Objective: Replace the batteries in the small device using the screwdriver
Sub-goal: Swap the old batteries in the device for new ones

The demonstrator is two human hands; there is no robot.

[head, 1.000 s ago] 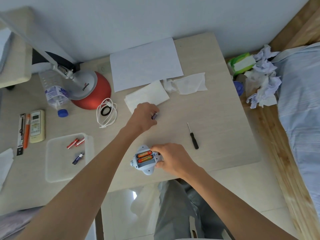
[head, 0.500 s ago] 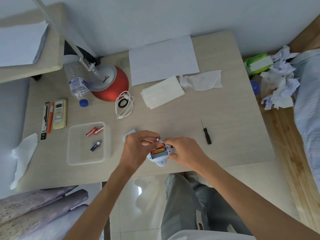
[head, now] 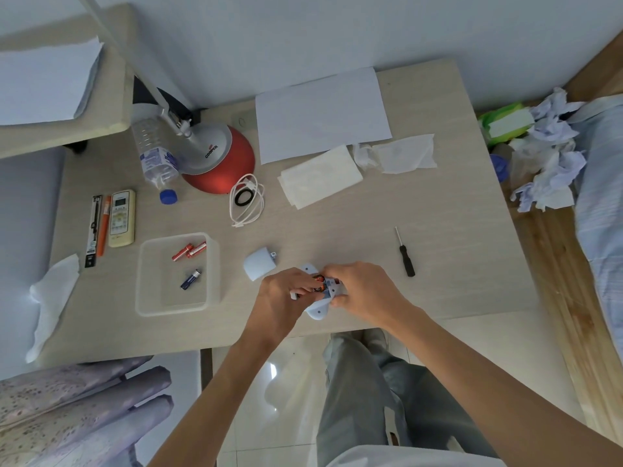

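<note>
Both my hands are together on the device (head: 319, 311) at the table's (head: 371, 214) near edge. Right hand (head: 363, 291) grips its side; left hand (head: 286, 298) has fingers curled on it at the open battery bay. Screwdriver (head: 405, 253) lies near on the right, untouched.

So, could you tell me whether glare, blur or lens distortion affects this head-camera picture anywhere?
Head view: soft, even light with faint shadows; a bright glare patch on the glossy floor under the table; wide-angle bending bows the table edges; the left hand, right hand and small device are slightly smeared.
</note>
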